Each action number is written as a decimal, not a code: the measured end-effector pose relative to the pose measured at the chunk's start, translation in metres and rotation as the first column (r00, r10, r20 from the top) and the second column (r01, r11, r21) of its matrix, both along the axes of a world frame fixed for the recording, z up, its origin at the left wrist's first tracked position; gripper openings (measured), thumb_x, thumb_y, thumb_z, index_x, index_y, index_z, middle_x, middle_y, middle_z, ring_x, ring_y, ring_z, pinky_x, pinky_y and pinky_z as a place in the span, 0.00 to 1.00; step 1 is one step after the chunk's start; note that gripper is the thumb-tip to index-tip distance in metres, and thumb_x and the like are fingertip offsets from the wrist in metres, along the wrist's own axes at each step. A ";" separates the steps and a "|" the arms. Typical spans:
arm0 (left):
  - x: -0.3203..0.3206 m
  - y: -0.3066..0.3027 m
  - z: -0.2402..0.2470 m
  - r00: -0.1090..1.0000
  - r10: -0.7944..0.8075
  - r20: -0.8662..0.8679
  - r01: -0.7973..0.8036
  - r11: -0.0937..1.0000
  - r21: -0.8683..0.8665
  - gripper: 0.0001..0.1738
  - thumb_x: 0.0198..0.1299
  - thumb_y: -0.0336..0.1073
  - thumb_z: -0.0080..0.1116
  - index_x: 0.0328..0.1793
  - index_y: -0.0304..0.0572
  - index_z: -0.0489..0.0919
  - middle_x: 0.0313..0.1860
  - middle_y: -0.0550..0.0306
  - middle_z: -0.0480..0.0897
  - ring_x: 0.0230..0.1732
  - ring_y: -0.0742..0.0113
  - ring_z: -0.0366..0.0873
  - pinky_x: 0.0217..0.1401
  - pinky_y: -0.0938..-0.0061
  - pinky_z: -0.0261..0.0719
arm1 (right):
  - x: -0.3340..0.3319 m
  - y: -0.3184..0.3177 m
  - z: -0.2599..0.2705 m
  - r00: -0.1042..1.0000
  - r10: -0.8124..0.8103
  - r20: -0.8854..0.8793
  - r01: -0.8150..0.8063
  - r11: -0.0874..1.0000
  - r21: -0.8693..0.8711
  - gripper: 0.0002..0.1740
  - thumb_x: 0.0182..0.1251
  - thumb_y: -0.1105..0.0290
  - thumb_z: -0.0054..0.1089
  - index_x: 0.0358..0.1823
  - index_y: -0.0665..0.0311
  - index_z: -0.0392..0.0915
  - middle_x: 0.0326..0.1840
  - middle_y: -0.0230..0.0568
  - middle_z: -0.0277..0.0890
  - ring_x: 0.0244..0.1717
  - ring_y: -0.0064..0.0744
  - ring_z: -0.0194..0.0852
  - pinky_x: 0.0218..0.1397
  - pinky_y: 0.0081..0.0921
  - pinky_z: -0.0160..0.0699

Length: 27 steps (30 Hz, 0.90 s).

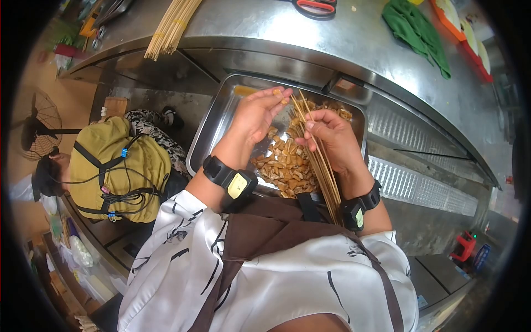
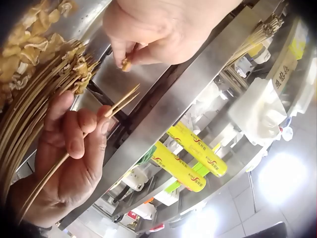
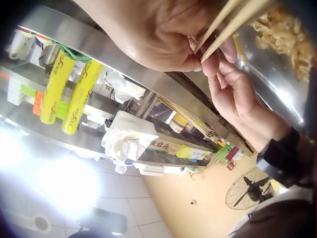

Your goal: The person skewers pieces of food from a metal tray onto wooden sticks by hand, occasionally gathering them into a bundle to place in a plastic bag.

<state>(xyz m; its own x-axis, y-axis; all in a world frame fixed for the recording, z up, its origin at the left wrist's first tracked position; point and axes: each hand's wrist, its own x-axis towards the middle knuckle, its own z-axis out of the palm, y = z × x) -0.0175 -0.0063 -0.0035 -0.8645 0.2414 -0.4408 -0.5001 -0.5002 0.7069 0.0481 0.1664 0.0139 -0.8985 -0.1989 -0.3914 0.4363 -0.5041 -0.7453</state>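
My left hand (image 1: 257,115) is over the left side of a metal tray (image 1: 206,130), pinching a small brownish food piece (image 2: 126,64) between thumb and fingers. Across from it, my right hand (image 1: 334,141) holds thin bamboo skewers (image 1: 327,185); in the left wrist view two pointed tips (image 2: 124,101) stick up past its fingers toward the left hand. Sliced brownish food pieces (image 1: 285,160), wet-looking like marinated meat, lie heaped in the tray. A bunch of skewers beside the right hand carries threaded pieces (image 2: 81,72) at its ends. In the right wrist view the hands overlap near the tips.
On the steel counter (image 1: 249,30) beyond the tray lie a skewer bundle (image 1: 172,27), red-handled scissors (image 1: 315,8) and a green cloth (image 1: 417,33). Another person (image 1: 121,171) sits to the left, near a fan (image 1: 38,124). Yellow rolls (image 2: 183,166) show in the left wrist view.
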 end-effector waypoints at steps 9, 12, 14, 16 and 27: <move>-0.002 0.001 0.008 0.992 -0.047 -0.115 0.013 0.960 -0.278 0.13 0.60 0.28 0.56 0.49 0.30 0.73 0.45 0.45 0.81 0.47 0.59 0.81 0.53 0.69 0.78 | 0.000 -0.001 -0.003 0.999 0.027 -0.026 -0.025 0.997 0.073 0.05 0.63 0.78 0.54 0.39 0.71 0.71 0.25 0.38 0.74 0.20 0.23 0.72 0.31 0.21 0.78; -0.001 0.001 0.006 0.986 -0.058 -0.159 0.006 0.951 -0.310 0.13 0.59 0.29 0.57 0.49 0.29 0.74 0.43 0.45 0.82 0.45 0.59 0.82 0.50 0.70 0.80 | 0.001 0.000 -0.003 0.998 0.048 -0.031 -0.044 0.993 0.105 0.06 0.63 0.76 0.54 0.40 0.68 0.72 0.25 0.36 0.73 0.19 0.20 0.71 0.35 0.24 0.81; 0.000 0.002 0.009 0.980 -0.081 -0.182 0.017 0.944 -0.328 0.14 0.59 0.29 0.57 0.49 0.28 0.73 0.43 0.45 0.82 0.44 0.59 0.82 0.48 0.71 0.80 | 0.001 -0.001 -0.002 0.998 0.052 -0.038 -0.046 0.987 0.152 0.05 0.63 0.77 0.55 0.40 0.68 0.72 0.25 0.35 0.73 0.18 0.20 0.71 0.33 0.22 0.81; -0.001 0.002 0.012 0.979 -0.086 -0.185 0.019 0.941 -0.339 0.13 0.59 0.28 0.57 0.48 0.28 0.73 0.42 0.44 0.82 0.43 0.60 0.82 0.47 0.72 0.80 | 0.001 -0.002 -0.001 0.998 0.048 -0.031 -0.043 0.987 0.156 0.05 0.63 0.77 0.55 0.40 0.68 0.72 0.25 0.35 0.73 0.18 0.20 0.71 0.32 0.22 0.80; -0.003 0.008 0.020 0.942 -0.164 -0.292 0.004 0.877 -0.481 0.11 0.57 0.27 0.58 0.45 0.27 0.76 0.39 0.46 0.83 0.39 0.63 0.83 0.43 0.75 0.79 | 0.000 -0.002 -0.002 0.998 0.043 -0.043 -0.034 0.981 0.190 0.05 0.62 0.78 0.55 0.39 0.69 0.73 0.24 0.34 0.73 0.17 0.19 0.70 0.29 0.22 0.79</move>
<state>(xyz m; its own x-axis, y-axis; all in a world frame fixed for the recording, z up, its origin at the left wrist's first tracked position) -0.0200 0.0013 0.0165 -0.9613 0.1545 -0.2279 -0.2361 -0.0372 0.9710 0.0485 0.1640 0.0116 -0.9097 -0.1606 -0.3830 0.4152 -0.3359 -0.8454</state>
